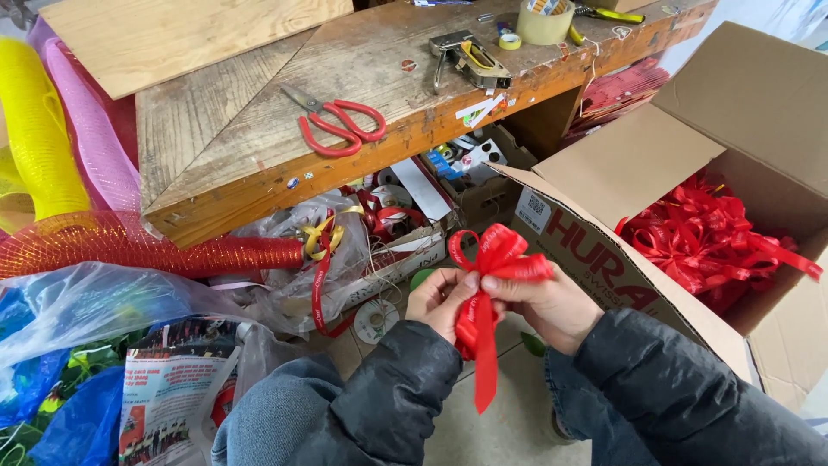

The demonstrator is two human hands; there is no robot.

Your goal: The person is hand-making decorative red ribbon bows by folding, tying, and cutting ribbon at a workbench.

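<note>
- Leaflet, red and white print, lies at 8 o'clock beside a clear bag and a blue bag.
- Left hand and right hand meet at centre, both pinching a red bow; its loops fan out just above the fingertips, and its tail hangs down between the wrists.
- Box, brown cardboard with red lettering and a small white label on its flap, stands open at 3 o'clock, holding a heap of red bows.
- Carton under the bench at 12 o'clock holds ribbon spools.
- Bench, farther off, carries red scissors, a stapler and a tape roll.
</note>
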